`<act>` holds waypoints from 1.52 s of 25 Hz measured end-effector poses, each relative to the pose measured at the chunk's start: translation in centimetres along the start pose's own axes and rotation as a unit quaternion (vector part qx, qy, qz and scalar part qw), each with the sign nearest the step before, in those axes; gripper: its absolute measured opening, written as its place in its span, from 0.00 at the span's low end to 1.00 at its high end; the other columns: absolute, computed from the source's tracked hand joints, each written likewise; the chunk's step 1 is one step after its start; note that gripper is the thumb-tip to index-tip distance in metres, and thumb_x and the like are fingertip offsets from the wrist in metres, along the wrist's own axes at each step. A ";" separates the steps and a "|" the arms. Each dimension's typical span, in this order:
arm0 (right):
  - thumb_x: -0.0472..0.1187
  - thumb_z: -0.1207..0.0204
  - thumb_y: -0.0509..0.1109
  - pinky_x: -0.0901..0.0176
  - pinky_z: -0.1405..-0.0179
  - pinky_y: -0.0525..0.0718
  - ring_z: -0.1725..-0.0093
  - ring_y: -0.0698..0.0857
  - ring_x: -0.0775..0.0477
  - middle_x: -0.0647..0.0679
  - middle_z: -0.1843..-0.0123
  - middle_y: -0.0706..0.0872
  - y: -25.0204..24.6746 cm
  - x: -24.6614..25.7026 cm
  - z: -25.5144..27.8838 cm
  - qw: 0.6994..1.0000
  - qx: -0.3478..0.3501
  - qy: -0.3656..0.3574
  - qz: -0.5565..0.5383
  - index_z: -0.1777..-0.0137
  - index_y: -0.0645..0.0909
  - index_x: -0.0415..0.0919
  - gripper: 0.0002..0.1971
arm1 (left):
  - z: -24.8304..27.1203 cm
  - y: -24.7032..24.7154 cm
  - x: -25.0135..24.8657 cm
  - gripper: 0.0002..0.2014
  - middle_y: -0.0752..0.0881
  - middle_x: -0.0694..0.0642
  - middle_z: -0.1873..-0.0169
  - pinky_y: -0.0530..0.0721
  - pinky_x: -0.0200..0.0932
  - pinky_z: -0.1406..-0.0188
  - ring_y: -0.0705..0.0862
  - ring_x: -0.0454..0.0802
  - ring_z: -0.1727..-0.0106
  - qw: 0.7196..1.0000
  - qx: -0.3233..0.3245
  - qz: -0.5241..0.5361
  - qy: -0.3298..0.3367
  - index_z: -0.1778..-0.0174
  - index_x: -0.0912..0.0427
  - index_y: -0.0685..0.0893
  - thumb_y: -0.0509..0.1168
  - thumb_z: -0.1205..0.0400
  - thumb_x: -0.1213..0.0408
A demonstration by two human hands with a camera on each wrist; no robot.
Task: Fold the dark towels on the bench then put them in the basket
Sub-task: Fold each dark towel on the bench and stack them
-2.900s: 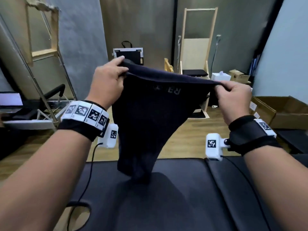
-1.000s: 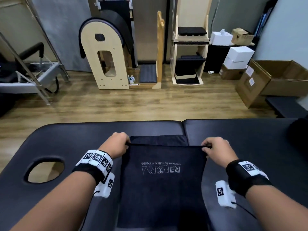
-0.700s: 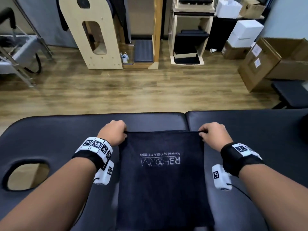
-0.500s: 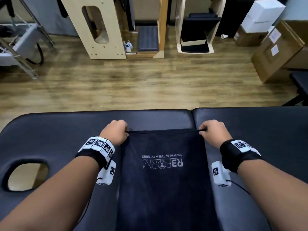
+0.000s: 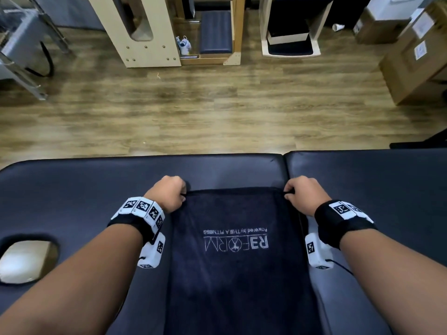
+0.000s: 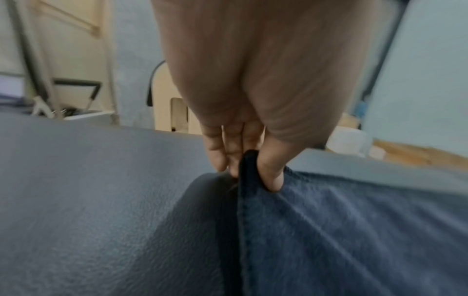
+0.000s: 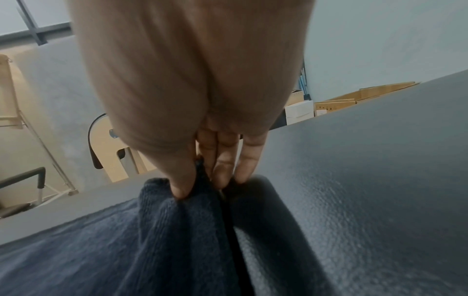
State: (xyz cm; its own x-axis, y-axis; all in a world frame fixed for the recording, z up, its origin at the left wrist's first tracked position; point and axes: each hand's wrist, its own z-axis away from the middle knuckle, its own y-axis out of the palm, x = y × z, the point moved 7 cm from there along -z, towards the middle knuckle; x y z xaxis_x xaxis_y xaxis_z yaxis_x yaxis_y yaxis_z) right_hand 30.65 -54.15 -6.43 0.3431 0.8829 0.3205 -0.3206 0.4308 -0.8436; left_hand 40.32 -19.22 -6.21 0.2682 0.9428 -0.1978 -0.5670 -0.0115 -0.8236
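A dark navy towel (image 5: 237, 274) with a pale printed logo lies flat on the black padded bench (image 5: 72, 189), running from mid-bench toward me. My left hand (image 5: 169, 195) pinches its far left corner (image 6: 249, 172) between thumb and fingers. My right hand (image 5: 303, 195) pinches the far right corner (image 7: 200, 186) the same way. Both hands sit low on the bench surface, and the far edge runs straight between them. The basket is not in view.
The bench has an oval face hole (image 5: 24, 259) at the left and a seam (image 5: 285, 170) right of centre. Beyond its far edge is wooden floor (image 5: 217, 105) with wooden exercise frames (image 5: 145, 32) and cardboard boxes (image 5: 416, 56).
The towel hung in the air between my hands; it now lies flat on the bench. Over the last second my hands stayed on its far corners and the view tilted downward.
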 end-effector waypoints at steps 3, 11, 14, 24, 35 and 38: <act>0.36 0.27 0.74 0.49 0.46 0.85 0.47 0.86 0.38 0.45 0.53 0.88 -0.1 -0.2 1.1 1.000 -0.016 0.004 -0.001 0.60 0.86 0.47 0.04 | 1.1 -0.7 0.7 0.05 0.87 0.53 0.63 0.86 0.46 0.55 0.86 0.55 0.56 0.999 0.004 0.034 -0.008 0.64 0.53 0.85 0.73 0.23 0.64; 0.38 0.26 0.75 0.55 0.53 0.79 0.48 0.86 0.38 0.49 0.58 0.87 0.4 1.0 3.6 0.999 -0.030 -0.007 -0.017 0.64 0.79 0.50 0.10 | 5.6 -1.1 0.7 0.05 0.88 0.54 0.66 0.86 0.46 0.57 0.86 0.53 0.58 0.998 -0.020 0.054 0.011 0.62 0.58 0.89 0.71 0.21 0.65; 0.37 0.26 0.77 0.58 0.52 0.75 0.49 0.86 0.38 0.47 0.56 0.89 -2.9 1.6 4.8 0.993 -0.096 -0.013 -0.066 0.64 0.83 0.48 0.08 | 7.3 -3.4 0.9 0.05 0.91 0.56 0.61 0.85 0.45 0.52 0.87 0.55 0.51 0.996 -0.057 0.064 0.018 0.57 0.58 0.92 0.70 0.20 0.65; 0.31 0.26 0.77 0.46 0.49 0.82 0.52 0.86 0.34 0.37 0.55 0.89 -20.9 9.1 15.4 0.896 -0.396 -0.167 -0.111 0.56 0.86 0.35 0.02 | 20.8 -23.9 -1.8 0.03 0.89 0.60 0.66 0.78 0.41 0.52 0.85 0.55 0.59 0.896 -0.404 0.163 0.090 0.58 0.66 0.92 0.75 0.24 0.70; 0.32 0.32 0.77 0.68 0.51 0.75 0.55 0.89 0.46 0.58 0.61 0.82 0.1 2.1 24.9 0.974 -0.161 -0.159 -0.014 0.57 0.91 0.54 0.14 | 26.2 0.7 -0.4 0.08 0.91 0.50 0.57 0.76 0.33 0.49 0.87 0.50 0.50 0.982 -0.161 0.013 0.094 0.52 0.51 0.93 0.73 0.25 0.65; 0.39 0.32 0.78 0.64 0.52 0.79 0.56 0.86 0.52 0.57 0.60 0.84 7.5 -1.1 27.9 0.992 -0.059 -0.106 -0.024 0.69 0.78 0.62 0.16 | 28.1 10.0 -0.2 0.03 0.90 0.49 0.61 0.79 0.35 0.52 0.87 0.47 0.54 0.997 -0.061 0.020 0.051 0.60 0.51 0.90 0.73 0.28 0.62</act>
State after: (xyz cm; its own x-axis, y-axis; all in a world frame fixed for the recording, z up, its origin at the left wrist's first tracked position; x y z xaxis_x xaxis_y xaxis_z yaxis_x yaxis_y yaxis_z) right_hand 3.25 -46.70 -1.06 0.1589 0.8865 0.4347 -0.1979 0.4599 -0.8656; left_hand 12.71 -10.14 0.48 0.3292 0.9020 -0.2791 -0.4808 -0.0943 -0.8717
